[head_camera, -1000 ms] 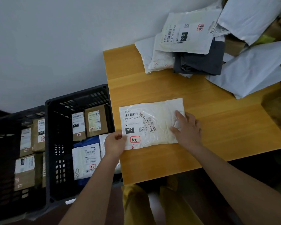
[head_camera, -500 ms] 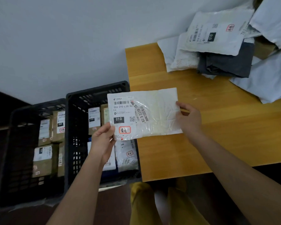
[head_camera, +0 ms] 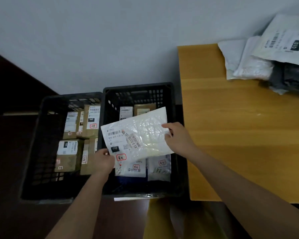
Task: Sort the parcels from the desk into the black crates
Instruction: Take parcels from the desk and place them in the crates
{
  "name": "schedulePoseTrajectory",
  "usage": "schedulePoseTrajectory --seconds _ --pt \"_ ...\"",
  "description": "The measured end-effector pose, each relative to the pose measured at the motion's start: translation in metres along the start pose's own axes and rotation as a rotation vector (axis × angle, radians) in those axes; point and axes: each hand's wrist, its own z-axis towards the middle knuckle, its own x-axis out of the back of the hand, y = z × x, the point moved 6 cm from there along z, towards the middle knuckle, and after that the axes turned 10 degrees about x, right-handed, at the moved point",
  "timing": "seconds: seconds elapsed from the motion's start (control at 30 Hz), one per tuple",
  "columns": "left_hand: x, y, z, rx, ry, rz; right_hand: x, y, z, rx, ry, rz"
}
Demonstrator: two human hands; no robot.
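I hold a flat white plastic parcel (head_camera: 145,135) with a shipping label and a red stamp over the right-hand black crate (head_camera: 138,87). My left hand (head_camera: 103,160) pinches its lower left corner. My right hand (head_camera: 178,138) grips its right edge. The parcel is tilted, its right side higher. Under it in this crate lie white bags and small brown boxes, partly hidden. A second black crate (head_camera: 47,107) stands to the left, filled with brown labelled boxes. More parcels (head_camera: 259,54) are piled at the wooden desk's (head_camera: 231,128) far right corner.
A pale wall runs behind the crates and the desk. Both crates stand on a dark floor, side by side against the desk's left edge. A dark grey bag (head_camera: 290,76) lies under the white ones in the pile. My yellow trousers (head_camera: 162,219) show below.
Both hands lifted the white parcel off the desk and carried it left, from the desk's near left corner to above the right-hand crate. My view swung left with it.
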Motion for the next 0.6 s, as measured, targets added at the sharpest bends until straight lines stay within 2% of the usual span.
schedulePoseTrajectory --seconds 0.17,0.37,0.5,0.6 --pt "-0.014 -0.023 0.036 -0.045 -0.053 0.143 -0.071 0.027 0.006 -0.179 -0.255 -0.119" --pt "-0.059 -0.077 0.088 0.031 -0.243 0.365 -0.138 0.094 0.000 -0.381 -0.348 -0.156" --pt "-0.081 -0.105 0.115 0.067 -0.299 0.564 -0.174 0.134 -0.004 -0.407 -0.397 -0.176" --pt "-0.094 -0.114 0.126 -0.096 -0.294 0.842 -0.192 0.155 -0.004 -0.341 -0.433 -0.324"
